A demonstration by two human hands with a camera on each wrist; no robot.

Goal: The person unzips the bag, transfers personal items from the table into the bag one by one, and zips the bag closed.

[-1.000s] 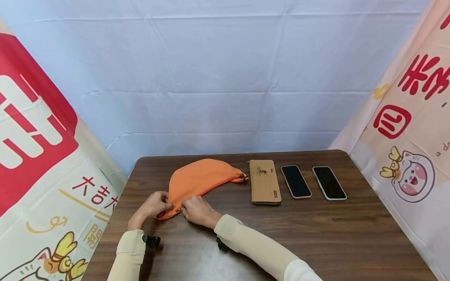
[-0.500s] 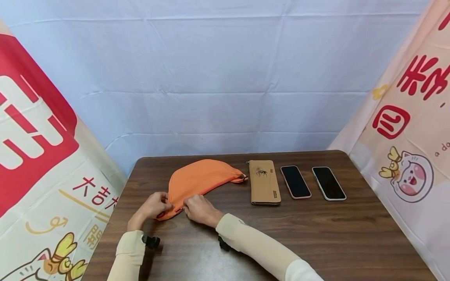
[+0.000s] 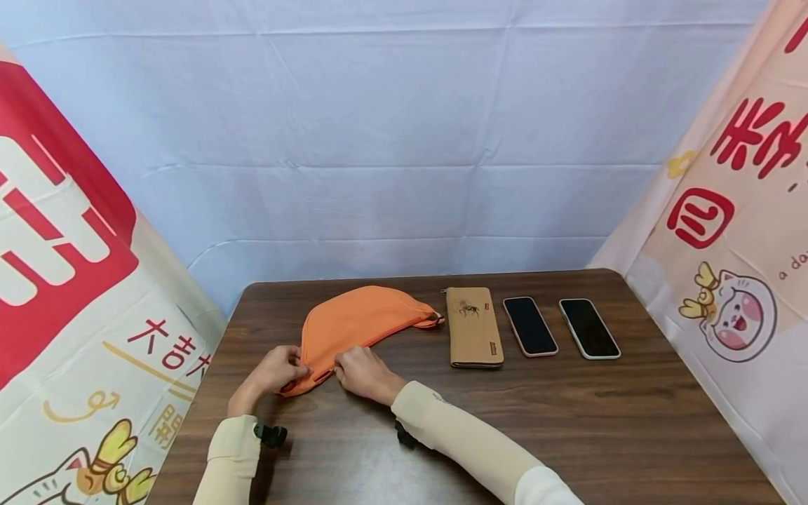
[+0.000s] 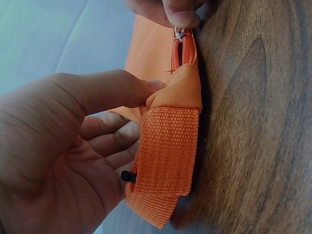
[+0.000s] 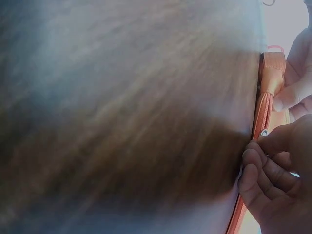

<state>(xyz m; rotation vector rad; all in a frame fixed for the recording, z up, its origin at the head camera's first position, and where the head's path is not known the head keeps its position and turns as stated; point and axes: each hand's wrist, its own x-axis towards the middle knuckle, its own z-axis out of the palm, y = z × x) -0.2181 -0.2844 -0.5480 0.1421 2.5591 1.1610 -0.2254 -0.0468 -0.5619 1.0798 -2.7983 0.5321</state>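
An orange waist bag point(image 3: 356, 319) lies flat on the table, its zipper edge toward the person. My left hand point(image 3: 276, 369) pinches the bag's near-left end between thumb and fingers, beside the woven orange strap point(image 4: 165, 151). My right hand point(image 3: 366, 375) pinches the zipper's silver slider point(image 4: 179, 33) with thumb and forefinger. Between the two hands a short stretch of zipper point(image 4: 180, 51) is parted, showing a dark gap. In the right wrist view, the zipper teeth point(image 5: 265, 109) run from the slider toward the left hand's end of the bag.
On the brown wooden table point(image 3: 568, 421), a tan wallet point(image 3: 475, 330) lies right of the bag. Beyond it are a phone with a pinkish rim point(image 3: 531, 327) and a phone with a white rim point(image 3: 590, 330). A pale cloth point(image 3: 404, 140) hangs behind.
My right hand has slid slightly right along the zipper edge with the slider, and the parted stretch has grown longer. The left hand keeps its place on the bag's end.
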